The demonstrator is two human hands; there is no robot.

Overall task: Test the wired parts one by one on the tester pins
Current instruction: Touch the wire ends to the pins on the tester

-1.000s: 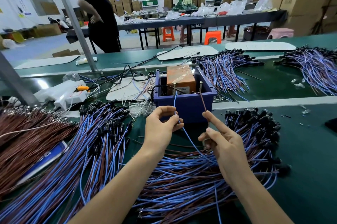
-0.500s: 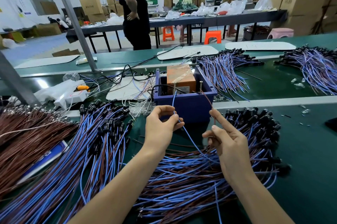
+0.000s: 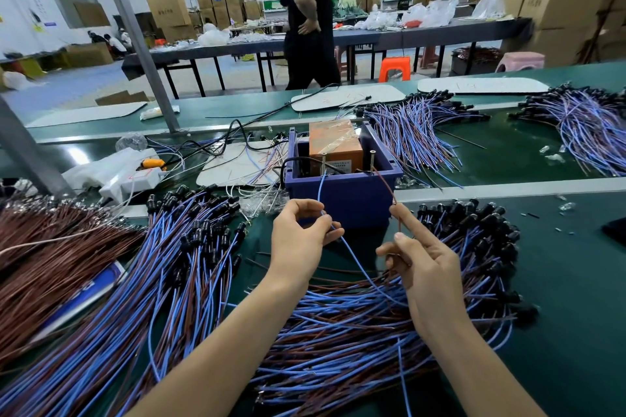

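Two hands work just in front of the blue tester box (image 3: 342,203). The left hand (image 3: 298,240) pinches a blue wire (image 3: 320,193) that rises to the left pin (image 3: 324,162) at the box's near rim. The right hand (image 3: 426,264) pinches a brown wire (image 3: 386,186) that runs up to the right pin (image 3: 372,160). Both wires trail down into the heap of wired parts (image 3: 355,325) in front of the box. An orange block (image 3: 333,145) sits inside the box.

left hand (image 3: 298,240) pinches blue wire (image 3: 320,193), tip at left pin (image 3: 324,162) | right hand (image 3: 426,264) pinches brown wire (image 3: 386,186), at right pin (image 3: 372,160)
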